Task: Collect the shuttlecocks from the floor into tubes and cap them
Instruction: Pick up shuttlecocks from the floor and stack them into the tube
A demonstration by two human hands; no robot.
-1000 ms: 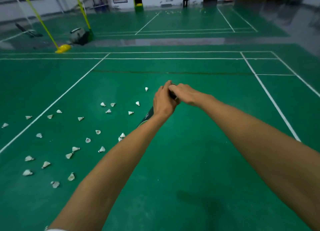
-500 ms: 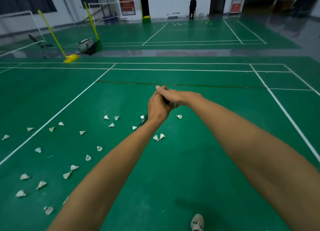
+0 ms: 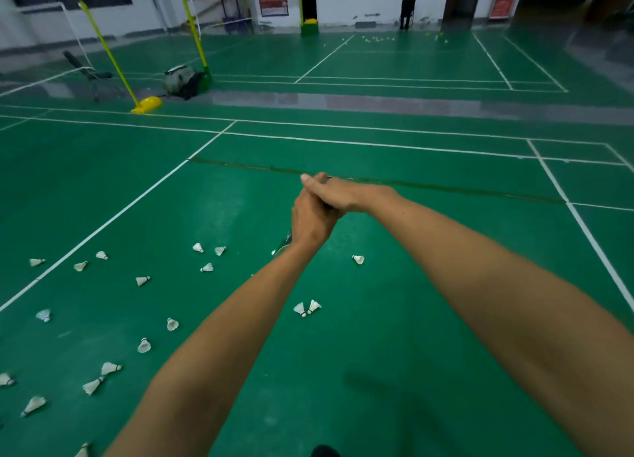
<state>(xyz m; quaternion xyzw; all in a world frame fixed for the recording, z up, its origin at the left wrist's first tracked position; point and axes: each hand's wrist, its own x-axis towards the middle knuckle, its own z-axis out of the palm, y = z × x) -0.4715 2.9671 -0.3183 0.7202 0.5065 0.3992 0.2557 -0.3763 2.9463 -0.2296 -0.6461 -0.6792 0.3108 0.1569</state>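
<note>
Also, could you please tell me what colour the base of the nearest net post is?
Yellow: the net post base shows best in the head view.

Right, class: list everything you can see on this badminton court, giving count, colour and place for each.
shuttlecocks: about eighteen, white, scattered on the near floor, mostly left; a few more far off.
shuttlecock tube: one, dark, held in both hands.
net posts: two, yellow, far left.
bag: one, grey, beside a post base.
court floor: green, white lines.
person: one, dark clothes, by the far wall.
left hand: grips the tube's body.
right hand: wraps the tube's top end.
</note>
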